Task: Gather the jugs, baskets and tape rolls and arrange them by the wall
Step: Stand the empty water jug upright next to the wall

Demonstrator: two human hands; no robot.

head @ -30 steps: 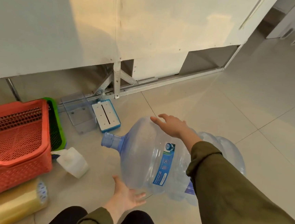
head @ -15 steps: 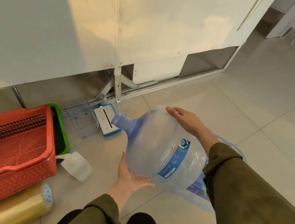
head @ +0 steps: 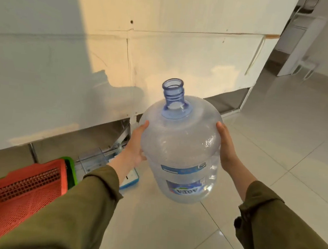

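Nearest, at the left edge, a red basket [head: 12, 196] lies on the tiled floor [head: 169, 234] with a green basket [head: 70, 167] nested just behind it, its rim showing past the red one. Two olive sleeves reach forward from the bottom of the view. Between them, held clear of the floor, is the clear water jug [head: 180, 151], upright and tipped slightly, its blue neck pointing up and away. It looks empty. The left hand [head: 136, 145] presses flat against its left side; the right hand [head: 226, 147] presses against its right shoulder. Both are open-palmed clamps, not wrapped grips, since the jug has no handle.

Just beyond the left hand, a small clear box [head: 92, 159] and a blue-rimmed white tray [head: 132, 179] sit on the floor near the wall [head: 165, 55], whose bottom edge is broken open over metal framing.

The risk lies in that palm-only hold: smooth, rounded plastic could slide down if pressure eases. Setting it down blind near the wall, the jug's base could land on the tray or box and topple.
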